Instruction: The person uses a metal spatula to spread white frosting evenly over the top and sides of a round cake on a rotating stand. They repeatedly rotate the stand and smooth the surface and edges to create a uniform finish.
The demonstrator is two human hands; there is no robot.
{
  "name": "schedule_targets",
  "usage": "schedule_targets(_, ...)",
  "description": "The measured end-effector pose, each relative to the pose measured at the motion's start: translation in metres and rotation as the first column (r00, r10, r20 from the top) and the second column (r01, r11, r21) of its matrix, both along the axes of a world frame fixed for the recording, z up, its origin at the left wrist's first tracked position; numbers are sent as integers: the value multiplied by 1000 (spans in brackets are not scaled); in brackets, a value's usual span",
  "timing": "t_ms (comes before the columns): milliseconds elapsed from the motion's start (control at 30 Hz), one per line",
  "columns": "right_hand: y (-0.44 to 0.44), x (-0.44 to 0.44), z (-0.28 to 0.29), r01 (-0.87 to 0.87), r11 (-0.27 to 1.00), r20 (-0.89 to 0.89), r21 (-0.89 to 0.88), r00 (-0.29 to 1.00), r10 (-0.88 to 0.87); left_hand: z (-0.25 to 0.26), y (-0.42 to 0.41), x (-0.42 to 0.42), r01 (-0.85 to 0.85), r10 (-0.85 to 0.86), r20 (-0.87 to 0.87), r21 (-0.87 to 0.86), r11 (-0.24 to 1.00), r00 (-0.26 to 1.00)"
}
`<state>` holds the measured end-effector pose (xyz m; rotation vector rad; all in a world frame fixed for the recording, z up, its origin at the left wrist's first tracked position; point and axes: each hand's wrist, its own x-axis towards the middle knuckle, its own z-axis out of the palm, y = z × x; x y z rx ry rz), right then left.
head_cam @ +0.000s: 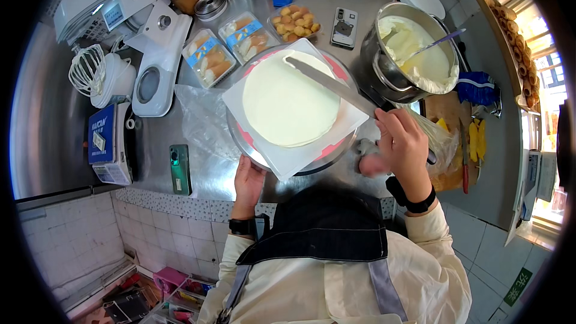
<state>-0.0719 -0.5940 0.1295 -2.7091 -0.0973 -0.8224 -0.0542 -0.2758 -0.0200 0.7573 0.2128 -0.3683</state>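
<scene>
A round cake layer coated in smooth white cream (290, 103) lies on a square white sheet (281, 164) over a round turntable (326, 165) with pink patches. My right hand (402, 144) grips the dark handle of a long metal icing spatula (333, 85). Its blade slants over the cake's upper right, with the tip by a small ridge of cream near the far edge. At the turntable's near left rim is my left hand (249, 180), its fingertips partly hidden there. A steel pot (378, 60) of whipped cream stands to the right, a purple-handled utensil (434, 42) leaning inside.
Pastry packs (209, 58) and a tub of small round puffs (294, 22) sit behind the turntable. A plastic bag (204, 117) and green phone (180, 169) lie left, beyond them a stand mixer (155, 67). A red-handled knife (465, 157) rests on the cutting board (443, 182) at right.
</scene>
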Motion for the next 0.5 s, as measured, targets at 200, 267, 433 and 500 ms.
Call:
schedule_targets(200,22,-11,5,-154,988,-53,7,987,154,3,-2,-3,-11,11,3,33,999,1000)
schedule_targets(267,29,-17,8,-219,974,-132,53,966,224,6,-3,-1,-24,24,3,27,999,1000)
schedule_targets(433,14,-3,12,-53,982,-78,181,995,68,12,6,22,-46,44,31,87,995,999)
schedule_targets(500,2,6,13,76,979,-56,189,996,-67,13,11,31,-76,73,33,108,991,997)
